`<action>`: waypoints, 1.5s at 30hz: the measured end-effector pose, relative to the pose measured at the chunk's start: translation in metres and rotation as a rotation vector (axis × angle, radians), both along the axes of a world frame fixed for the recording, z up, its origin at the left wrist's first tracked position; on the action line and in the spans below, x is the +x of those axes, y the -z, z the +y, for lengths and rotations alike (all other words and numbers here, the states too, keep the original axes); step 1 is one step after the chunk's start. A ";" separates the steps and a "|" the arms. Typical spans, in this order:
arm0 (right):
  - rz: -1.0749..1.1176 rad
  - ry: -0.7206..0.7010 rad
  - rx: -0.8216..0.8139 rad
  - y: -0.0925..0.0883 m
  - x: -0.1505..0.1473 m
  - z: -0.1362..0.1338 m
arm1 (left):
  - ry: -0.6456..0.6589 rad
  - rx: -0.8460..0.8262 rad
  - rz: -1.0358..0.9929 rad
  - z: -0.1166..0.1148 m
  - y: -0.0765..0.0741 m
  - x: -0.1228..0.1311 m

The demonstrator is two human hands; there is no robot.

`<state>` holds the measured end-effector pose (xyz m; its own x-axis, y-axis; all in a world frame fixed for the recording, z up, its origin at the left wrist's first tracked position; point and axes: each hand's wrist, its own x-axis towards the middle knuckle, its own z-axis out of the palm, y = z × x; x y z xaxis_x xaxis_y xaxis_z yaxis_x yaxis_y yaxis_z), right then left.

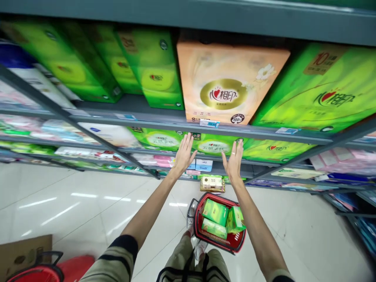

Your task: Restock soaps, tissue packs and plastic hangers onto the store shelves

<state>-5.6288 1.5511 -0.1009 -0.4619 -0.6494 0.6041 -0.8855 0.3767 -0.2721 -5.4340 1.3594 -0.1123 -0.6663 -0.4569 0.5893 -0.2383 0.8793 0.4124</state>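
Both arms reach forward to a shelf holding green tissue packs. My left hand (184, 154), its fingers stretched out, is at the front of a green tissue pack (213, 148) near that pack's left end. At the right end of the same pack is my right hand (234, 159), also flat, with a ring on one finger. Whether the palms touch the packaging cannot be seen from above. Another green pack (160, 140) lies to the left, and a further green pack (276, 150) to the right.
Above is a shelf with a peach tissue pack (232, 78) and large green packs (326, 92). A red shopping basket (202, 196) with several green tissue packs stands on the floor by my feet. A cream-coloured pack (212, 183) lies low beyond it. Another red basket (35, 272) and a cardboard box (25, 250) are at lower left.
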 end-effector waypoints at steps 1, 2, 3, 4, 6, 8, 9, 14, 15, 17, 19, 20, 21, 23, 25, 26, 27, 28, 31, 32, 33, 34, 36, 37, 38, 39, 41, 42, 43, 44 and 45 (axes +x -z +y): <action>-0.032 -0.020 -0.061 0.001 0.019 0.005 | -0.018 0.028 0.041 0.001 0.002 0.019; -0.072 -0.057 -0.103 0.003 0.039 0.010 | -0.061 0.073 0.087 0.000 0.005 0.039; -0.117 -0.111 -0.128 0.006 0.059 0.012 | -0.122 0.137 0.138 -0.004 0.009 0.060; -0.171 -0.171 -0.134 0.010 0.079 0.012 | -0.196 0.215 0.190 -0.012 0.014 0.081; -0.283 -0.264 -0.129 0.015 0.113 0.001 | -0.349 0.356 0.304 -0.037 0.023 0.116; -0.361 -0.304 -0.132 0.013 0.138 -0.025 | -0.423 0.404 0.382 -0.070 0.027 0.141; -0.376 -0.313 -0.137 0.010 0.147 -0.042 | -0.429 0.402 0.406 -0.087 0.027 0.150; -0.167 -0.398 -0.029 -0.022 0.172 -0.137 | -0.215 0.229 0.359 -0.149 0.015 0.167; -0.096 -0.404 0.016 -0.027 0.175 -0.153 | -0.140 0.138 0.303 -0.158 0.013 0.169; 0.025 -0.363 0.088 -0.032 0.181 -0.177 | -0.032 -0.056 0.190 -0.175 0.009 0.171; 0.106 -0.268 0.132 -0.033 0.185 -0.192 | -0.023 -0.169 0.115 -0.192 0.009 0.174; 0.136 -0.218 0.149 -0.032 0.186 -0.197 | -0.041 -0.187 0.088 -0.199 0.009 0.175; 0.164 -0.177 0.165 -0.031 0.186 -0.200 | -0.063 -0.191 0.066 -0.206 0.010 0.176; 0.207 -0.119 0.198 -0.031 0.185 -0.205 | -0.092 -0.183 0.038 -0.216 0.011 0.178; 0.234 -0.068 0.226 -0.034 0.182 -0.210 | -0.091 -0.175 0.028 -0.222 0.010 0.178; 0.241 -0.045 0.236 -0.036 0.180 -0.213 | -0.085 -0.172 0.028 -0.224 0.009 0.178; 0.246 -0.025 0.243 -0.039 0.179 -0.216 | -0.081 -0.169 0.025 -0.224 0.008 0.177; 0.249 -0.011 0.247 -0.041 0.177 -0.219 | -0.078 -0.165 0.021 -0.225 0.006 0.176; 0.257 0.004 0.247 -0.046 0.177 -0.225 | -0.068 -0.152 0.012 -0.225 0.002 0.175; 0.259 0.002 0.243 -0.045 0.178 -0.226 | -0.064 -0.148 0.010 -0.225 0.002 0.175; 0.260 0.000 0.238 -0.044 0.179 -0.225 | -0.060 -0.145 0.008 -0.226 0.002 0.176; 0.262 -0.004 0.230 -0.041 0.181 -0.224 | -0.058 -0.141 0.008 -0.228 0.002 0.177; 0.265 -0.010 0.212 -0.035 0.185 -0.220 | -0.053 -0.135 0.011 -0.231 0.003 0.180; 0.268 -0.010 0.202 -0.032 0.186 -0.217 | -0.051 -0.134 0.015 -0.233 0.004 0.181; 0.271 -0.009 0.192 -0.030 0.187 -0.214 | -0.048 -0.134 0.019 -0.235 0.005 0.183; 0.275 -0.008 0.179 -0.027 0.187 -0.211 | -0.043 -0.135 0.025 -0.236 0.006 0.184; 0.285 -0.018 0.154 -0.026 0.184 -0.205 | -0.035 -0.138 0.040 -0.237 0.008 0.185; 0.293 -0.029 0.146 -0.026 0.181 -0.202 | -0.033 -0.139 0.049 -0.237 0.008 0.185; 0.301 -0.041 0.143 -0.026 0.178 -0.200 | -0.034 -0.139 0.059 -0.235 0.009 0.185; 0.309 -0.053 0.146 -0.028 0.174 -0.198 | -0.038 -0.139 0.071 -0.234 0.009 0.185; 0.314 -0.062 0.153 -0.029 0.170 -0.197 | -0.043 -0.138 0.081 -0.232 0.009 0.185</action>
<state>-5.4587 1.3539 -0.0719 -0.2260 -0.7641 0.6042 -0.9393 0.3352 0.0725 -5.2492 1.1275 -0.1213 -0.5954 -0.3948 0.6997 -0.2478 0.9187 0.3075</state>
